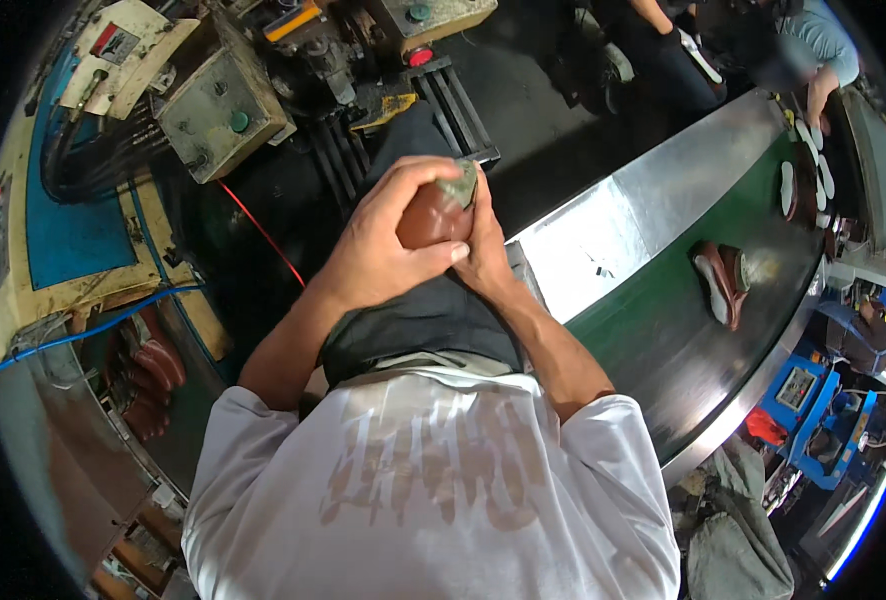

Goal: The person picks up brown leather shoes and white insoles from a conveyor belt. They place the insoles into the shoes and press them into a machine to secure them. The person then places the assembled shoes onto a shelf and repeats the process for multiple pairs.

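Note:
Between my two hands, in front of my lap, is a brown leather shoe upper [425, 222] with a worn grey-green block showing at its top, which looks like a shoe last. My left hand [375, 238] wraps round its left side, the fingers over the top and the thumb along the lower edge. My right hand [485, 245] grips it from the right, with its fingers partly hidden behind the shoe. The shoe's far side is out of sight.
At right runs a green conveyor belt [613, 345] with a metal border, carrying brown shoes [720, 285]; pale soles [788, 188] lie farther along. Machine boxes [225, 125] stand at upper left. More brown shoes [153, 362] sit at lower left. Co-workers are at upper right.

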Tool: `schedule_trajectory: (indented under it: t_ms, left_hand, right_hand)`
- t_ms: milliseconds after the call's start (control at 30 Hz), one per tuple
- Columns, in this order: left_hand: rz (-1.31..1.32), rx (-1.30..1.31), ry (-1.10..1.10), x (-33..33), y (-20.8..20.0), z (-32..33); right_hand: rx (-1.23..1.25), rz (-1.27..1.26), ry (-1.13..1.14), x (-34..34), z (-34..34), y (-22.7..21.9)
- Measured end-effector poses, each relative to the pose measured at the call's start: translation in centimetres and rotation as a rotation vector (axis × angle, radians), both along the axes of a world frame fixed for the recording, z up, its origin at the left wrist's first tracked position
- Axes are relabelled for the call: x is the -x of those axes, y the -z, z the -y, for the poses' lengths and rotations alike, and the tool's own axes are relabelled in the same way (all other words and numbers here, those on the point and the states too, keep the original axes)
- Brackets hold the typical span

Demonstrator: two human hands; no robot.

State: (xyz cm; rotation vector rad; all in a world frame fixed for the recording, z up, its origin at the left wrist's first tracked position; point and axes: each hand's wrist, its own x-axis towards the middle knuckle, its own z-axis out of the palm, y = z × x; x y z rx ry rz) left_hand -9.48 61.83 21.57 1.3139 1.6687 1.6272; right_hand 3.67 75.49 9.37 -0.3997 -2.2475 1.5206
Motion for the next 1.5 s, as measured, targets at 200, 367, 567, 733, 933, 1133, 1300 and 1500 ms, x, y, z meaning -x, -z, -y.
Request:
schedule_trajectory:
  t_ms: [200,367,567,733,933,1133,1300,1500]
  left_hand:
    - [0.363,-0.027,-0.221,4.6,-0.1,-2.7]
    - [0.734,0.090,-0.464,6.6,8.0,-4.9]
    - [0.477,0.271,-0.557,8.4,14.8,-3.7]
    - [0.255,0.190,-0.688,11.9,12.1,-0.7]
    - [-0.901,0.235,-1.426,24.0,0.8,14.6]
    - [-1.036,0.385,-1.796,39.0,1.0,21.9]
    - [-1.040,0.331,-1.861,39.3,2.2,19.9]
    - [-1.099,0.270,-1.869,39.0,1.7,20.4]
  right_hand:
    - [0.214,0.291,-0.194,1.5,-4.1,-7.0]
    - [-0.523,0.254,-0.051,-2.0,0.9,-7.1]
    - [-0.683,0.355,-0.129,-1.8,1.7,-3.7]
    - [-0.736,0.225,-0.230,1.2,-0.2,-7.7]
    - [-0.829,-0.063,-0.145,13.5,-1.4,-17.4]
    - [-0.896,-0.092,-0.069,30.4,-1.9,-19.0]
    - [-0.953,-0.110,-0.011,37.5,-2.9,-14.4]
    - [-0.807,-0.007,-0.083,36.9,-1.1,-15.1]
